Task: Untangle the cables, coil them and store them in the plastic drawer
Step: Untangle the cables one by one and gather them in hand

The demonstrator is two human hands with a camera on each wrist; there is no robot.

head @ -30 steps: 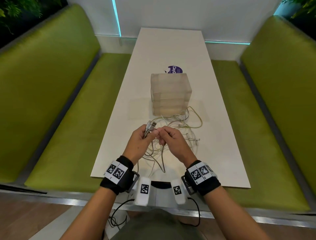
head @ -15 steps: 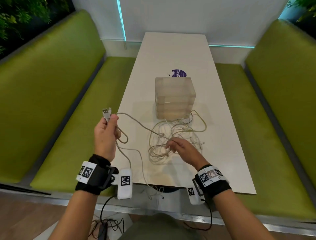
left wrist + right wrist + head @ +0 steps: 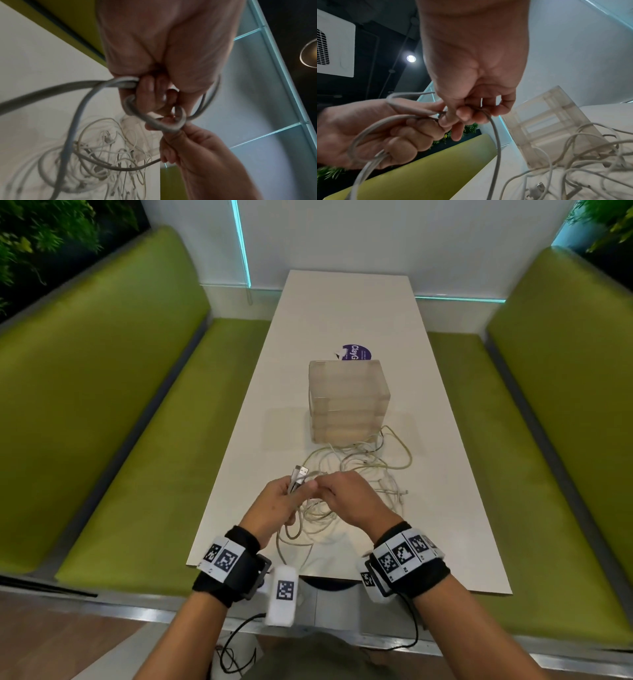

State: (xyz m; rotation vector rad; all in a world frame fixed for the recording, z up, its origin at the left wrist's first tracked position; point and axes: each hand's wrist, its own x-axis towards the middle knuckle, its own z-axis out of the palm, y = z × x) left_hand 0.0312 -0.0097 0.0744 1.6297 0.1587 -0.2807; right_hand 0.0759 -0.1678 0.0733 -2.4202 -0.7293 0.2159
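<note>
My left hand (image 3: 281, 501) grips loops of a grey cable (image 3: 96, 86), with its USB plug (image 3: 298, 474) sticking up above the fist. My right hand (image 3: 346, 494) meets it and pinches the same grey cable (image 3: 494, 135) between thumb and fingers. Below and beyond the hands a tangle of thin white cables (image 3: 363, 467) lies on the white table (image 3: 342, 313). The translucent plastic drawer unit (image 3: 347, 400) stands just behind the tangle, its drawers pushed in. In the right wrist view the drawer unit (image 3: 546, 121) sits to the right of my fingers.
Green benches (image 3: 144, 412) run along both sides of the table. A purple round sticker (image 3: 356, 352) lies behind the drawer unit. The table's near edge (image 3: 342, 577) is right below my wrists, and a cable loop hangs over it.
My left hand, held out to the left with the plug half a second ago, has come back to the middle. My right hand has lifted off the tangle and joined it on the grey cable.
</note>
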